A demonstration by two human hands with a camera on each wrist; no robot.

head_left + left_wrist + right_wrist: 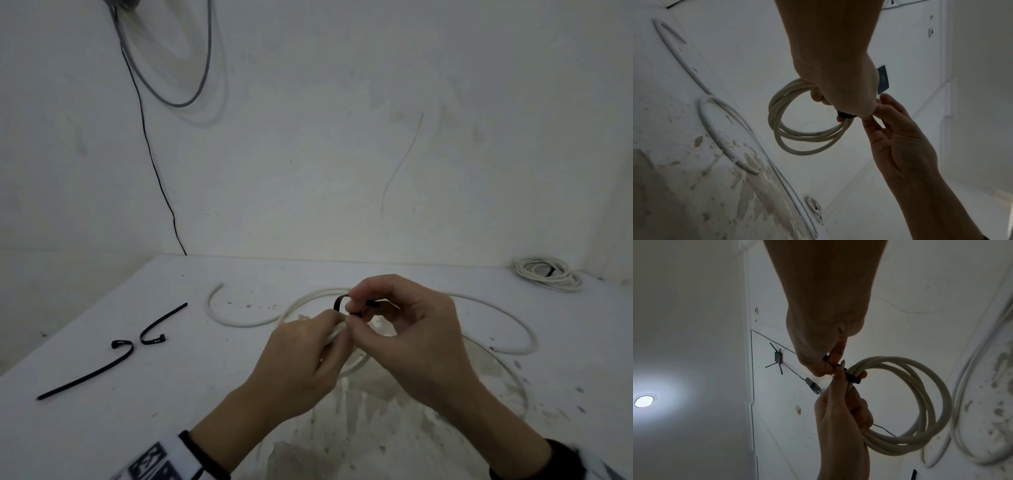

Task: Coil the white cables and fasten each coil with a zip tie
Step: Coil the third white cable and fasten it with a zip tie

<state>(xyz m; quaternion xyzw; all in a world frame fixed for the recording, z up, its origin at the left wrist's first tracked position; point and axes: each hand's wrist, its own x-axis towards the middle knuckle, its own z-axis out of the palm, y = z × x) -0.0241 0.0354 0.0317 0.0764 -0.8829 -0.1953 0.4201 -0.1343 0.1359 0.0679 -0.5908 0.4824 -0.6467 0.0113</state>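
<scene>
Head view: white cable coil [920,402] held above table [102,428].
Left hand [301,359]: coil strands gripped.
Right hand [411,329]: black zip tie [852,378] pinched, wrapped round coil.
Spare zip ties [102,363]: left on table.

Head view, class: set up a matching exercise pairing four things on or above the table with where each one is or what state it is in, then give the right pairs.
Things
1. white coil
2. black zip tie
3. two spare zip ties
4. finished coil

Place or state
A. lying loose on the table's left side
B. resting at the far right corner, already tied
C. held up in the left hand
D. looped round the bundle, pinched by the right hand

Pairs: 1-C, 2-D, 3-A, 4-B
</scene>
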